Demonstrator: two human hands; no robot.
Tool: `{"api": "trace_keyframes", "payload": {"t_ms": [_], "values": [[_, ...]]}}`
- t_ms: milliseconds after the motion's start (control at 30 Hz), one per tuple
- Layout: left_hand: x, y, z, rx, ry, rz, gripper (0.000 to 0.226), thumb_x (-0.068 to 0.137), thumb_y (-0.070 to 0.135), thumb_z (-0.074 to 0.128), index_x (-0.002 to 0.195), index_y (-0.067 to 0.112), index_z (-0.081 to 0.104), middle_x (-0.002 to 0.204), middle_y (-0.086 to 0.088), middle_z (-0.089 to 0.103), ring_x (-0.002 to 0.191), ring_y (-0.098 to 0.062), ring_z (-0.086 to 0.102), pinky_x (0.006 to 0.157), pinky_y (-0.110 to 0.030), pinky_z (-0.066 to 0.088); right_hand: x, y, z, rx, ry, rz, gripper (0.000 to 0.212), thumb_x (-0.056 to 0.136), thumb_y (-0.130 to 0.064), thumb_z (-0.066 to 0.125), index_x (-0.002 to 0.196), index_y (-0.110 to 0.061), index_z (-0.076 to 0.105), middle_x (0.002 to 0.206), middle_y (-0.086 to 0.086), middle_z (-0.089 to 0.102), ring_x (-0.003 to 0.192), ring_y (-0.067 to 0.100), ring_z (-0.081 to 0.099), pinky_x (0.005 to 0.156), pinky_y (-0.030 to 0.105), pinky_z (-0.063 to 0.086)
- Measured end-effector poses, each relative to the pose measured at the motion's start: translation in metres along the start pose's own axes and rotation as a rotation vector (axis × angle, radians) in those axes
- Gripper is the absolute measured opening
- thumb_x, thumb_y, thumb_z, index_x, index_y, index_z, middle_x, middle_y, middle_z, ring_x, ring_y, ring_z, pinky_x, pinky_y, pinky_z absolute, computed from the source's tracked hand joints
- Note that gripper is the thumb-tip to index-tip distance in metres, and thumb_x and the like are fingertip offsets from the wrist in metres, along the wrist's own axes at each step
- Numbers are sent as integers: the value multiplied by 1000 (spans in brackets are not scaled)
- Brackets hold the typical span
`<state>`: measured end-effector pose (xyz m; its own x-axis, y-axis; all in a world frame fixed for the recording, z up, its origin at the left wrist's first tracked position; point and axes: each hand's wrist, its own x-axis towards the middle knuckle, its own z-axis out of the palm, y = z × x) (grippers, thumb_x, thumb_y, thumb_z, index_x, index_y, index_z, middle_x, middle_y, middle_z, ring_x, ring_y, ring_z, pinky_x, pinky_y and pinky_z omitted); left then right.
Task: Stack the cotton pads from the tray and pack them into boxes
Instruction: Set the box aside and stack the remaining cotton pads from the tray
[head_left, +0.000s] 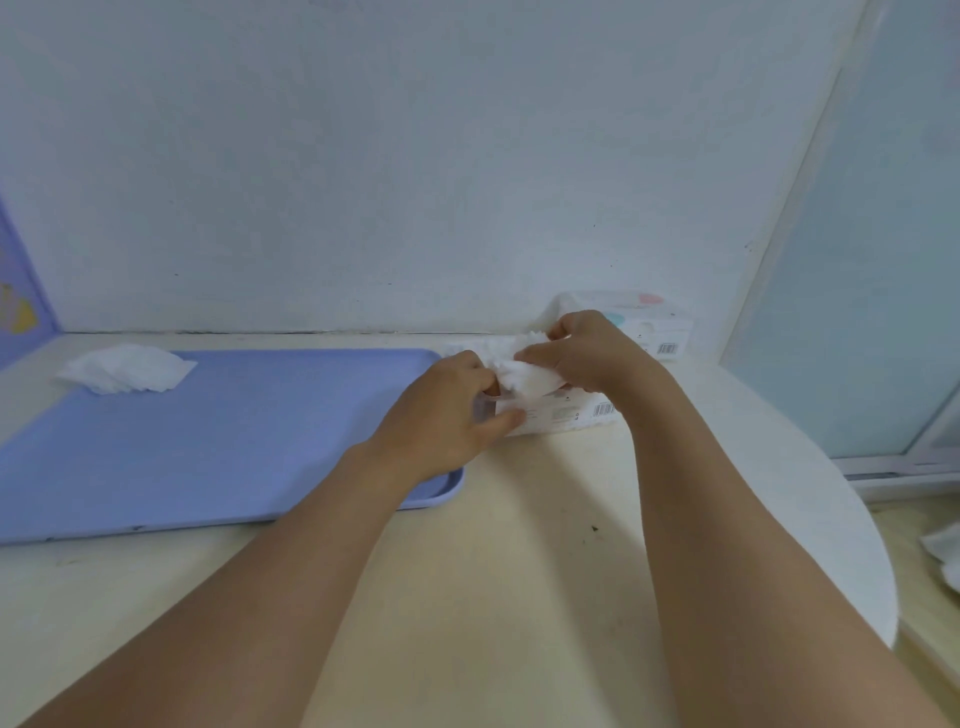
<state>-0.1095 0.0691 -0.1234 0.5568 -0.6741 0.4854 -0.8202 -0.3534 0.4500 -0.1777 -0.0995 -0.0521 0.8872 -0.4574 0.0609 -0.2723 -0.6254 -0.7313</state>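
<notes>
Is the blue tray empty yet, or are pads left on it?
Not empty: a small pile of cotton pads lies at the blue tray's far left corner.

Pale wall — frosted window beside

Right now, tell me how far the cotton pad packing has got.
Done, it seems: the blue tray is mostly bare, and a second box sits by the wall, contents not visible. In hand: both the left hand and right hand grip a stack of pads over the near box. Left: a small pile of pads at the tray's far-left corner.
</notes>
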Motion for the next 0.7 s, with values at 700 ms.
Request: {"api": "trace_keyframes", "payload": {"t_ms": [700], "values": [[1,-6,5,-51,-16,-40,25,102,30,57,118,14,66,94,9,46,82,-13,51,74,-24,38,21,-38,13,-645,88,-280,36,73,-39,81,62,-16,56,59,-4,54,55,15,52,53,26,38]]}}
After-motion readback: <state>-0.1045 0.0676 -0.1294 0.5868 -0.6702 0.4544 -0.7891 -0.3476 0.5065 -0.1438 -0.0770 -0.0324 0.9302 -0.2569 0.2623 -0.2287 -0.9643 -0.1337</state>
